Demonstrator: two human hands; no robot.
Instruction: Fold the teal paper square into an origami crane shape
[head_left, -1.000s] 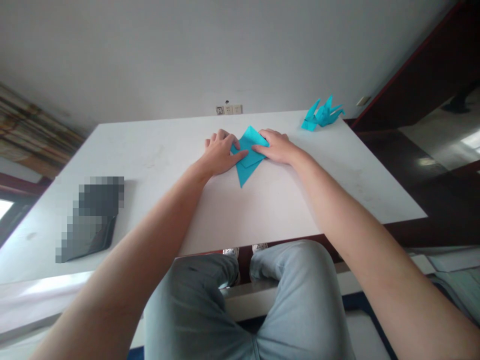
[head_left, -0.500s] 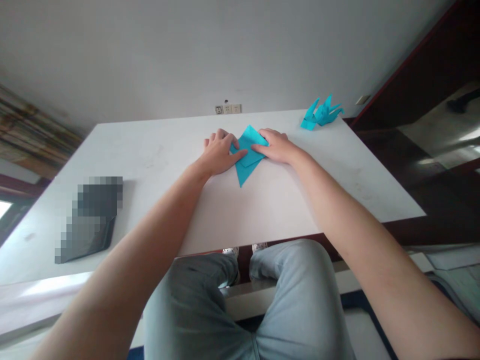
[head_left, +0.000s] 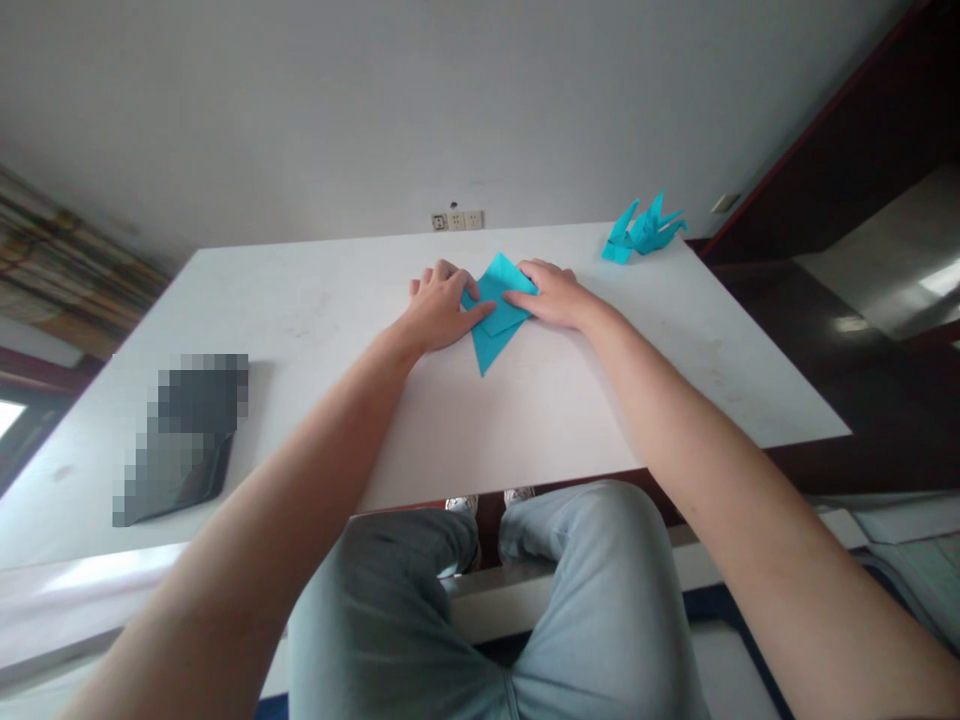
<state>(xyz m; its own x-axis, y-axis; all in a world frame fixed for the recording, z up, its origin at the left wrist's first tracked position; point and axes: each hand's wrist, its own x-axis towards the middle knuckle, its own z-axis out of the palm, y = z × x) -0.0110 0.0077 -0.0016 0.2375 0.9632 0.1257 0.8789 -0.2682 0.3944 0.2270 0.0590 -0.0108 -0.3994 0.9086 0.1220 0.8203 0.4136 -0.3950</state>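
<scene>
A blue sheet of origami paper (head_left: 498,282), folded into a kite-like shape, lies on the white table in front of me. One point faces the wall and a longer point comes toward me, with a folded flap edge across its lower part. On its left edge is my left hand (head_left: 441,310), thumb resting on top and fingers curled at the side. My right hand (head_left: 556,294) grips the right corner, its thumb pressed on the upper face. The fingers' undersides and the paper's side corners are partly hidden.
Finished blue origami cranes (head_left: 651,230) stand at the table's far right corner. A dark, pixelated flat object (head_left: 187,440) lies on the left of the white table (head_left: 322,300). Wall sockets (head_left: 456,220) sit just beyond the far edge. My legs are under the near edge.
Both hands and the folded paper keep practically the same position. The whole view has shifted very slightly.
</scene>
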